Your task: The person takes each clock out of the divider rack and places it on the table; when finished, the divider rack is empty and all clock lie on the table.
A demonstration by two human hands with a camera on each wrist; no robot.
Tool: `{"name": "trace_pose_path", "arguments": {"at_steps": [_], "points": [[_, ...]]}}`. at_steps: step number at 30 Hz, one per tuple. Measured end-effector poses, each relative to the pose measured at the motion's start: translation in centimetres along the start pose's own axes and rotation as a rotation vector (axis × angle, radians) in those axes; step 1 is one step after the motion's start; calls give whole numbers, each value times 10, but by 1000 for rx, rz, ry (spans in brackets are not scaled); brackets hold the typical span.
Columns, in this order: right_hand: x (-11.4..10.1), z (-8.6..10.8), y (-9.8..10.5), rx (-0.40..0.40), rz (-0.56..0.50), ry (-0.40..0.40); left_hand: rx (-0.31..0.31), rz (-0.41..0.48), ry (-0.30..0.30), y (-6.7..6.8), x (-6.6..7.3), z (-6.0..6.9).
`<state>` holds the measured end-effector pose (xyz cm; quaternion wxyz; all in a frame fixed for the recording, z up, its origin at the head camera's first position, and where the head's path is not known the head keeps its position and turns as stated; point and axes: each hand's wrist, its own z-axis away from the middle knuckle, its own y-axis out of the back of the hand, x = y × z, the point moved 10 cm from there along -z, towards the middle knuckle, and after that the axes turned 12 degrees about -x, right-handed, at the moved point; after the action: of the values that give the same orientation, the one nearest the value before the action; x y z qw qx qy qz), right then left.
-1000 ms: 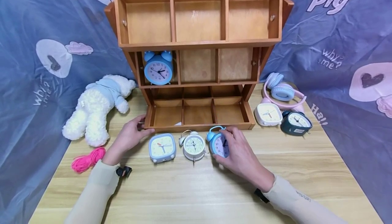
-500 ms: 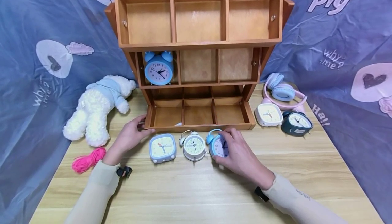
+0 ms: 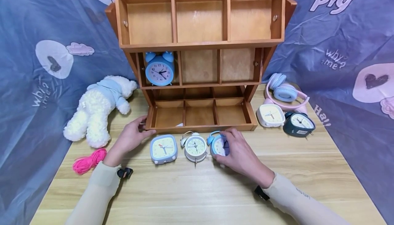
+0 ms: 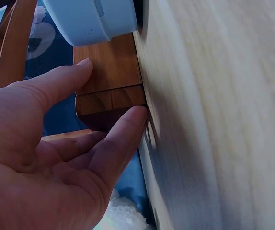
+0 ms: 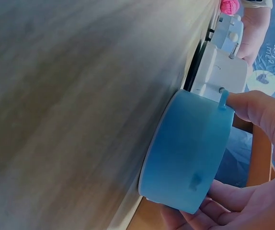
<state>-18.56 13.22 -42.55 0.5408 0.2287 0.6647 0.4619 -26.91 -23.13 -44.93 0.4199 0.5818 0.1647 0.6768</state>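
Observation:
My right hand (image 3: 243,155) grips a light-blue twin-bell alarm clock (image 3: 218,146) lying face up on the table, thumb on one side and fingers on the other. In the right wrist view the clock's round blue side (image 5: 188,151) shows between thumb and fingers. My left hand (image 3: 130,136) holds the front left corner of the wooden shelf's bottom tray (image 3: 200,128); in the left wrist view its thumb touches the front board (image 4: 111,67) and a finger the end. Between the hands lie a square blue-framed clock (image 3: 163,148) and a white twin-bell clock (image 3: 195,147).
A blue twin-bell clock (image 3: 159,70) stands in the shelf's middle tier, left compartment. To the right are a white square clock (image 3: 271,115), a dark green clock (image 3: 299,124) and pink-and-blue headphones (image 3: 284,91). On the left lie a plush toy (image 3: 96,108) and pink cord (image 3: 89,161).
The right hand's blue clock has tilted slightly, so its face turns a little more towards the head view. My left hand stays on the shelf corner.

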Motion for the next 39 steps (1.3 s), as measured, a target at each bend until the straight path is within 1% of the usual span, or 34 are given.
{"name": "trace_pose_path", "arguments": {"at_steps": [11,20,28,39], "points": [[2,-1,-2,-8,-15,-11,-1,6,-11,0,-1,1],[2,0,-3,-18,-19,-24,-3,10,3,-1,-2,-1],[4,1,-3,-16,-20,-31,6,4,-10,0,-1,-1],[3,1,4,0,-69,-41,1,6,-3,0,-1,-2]]}}
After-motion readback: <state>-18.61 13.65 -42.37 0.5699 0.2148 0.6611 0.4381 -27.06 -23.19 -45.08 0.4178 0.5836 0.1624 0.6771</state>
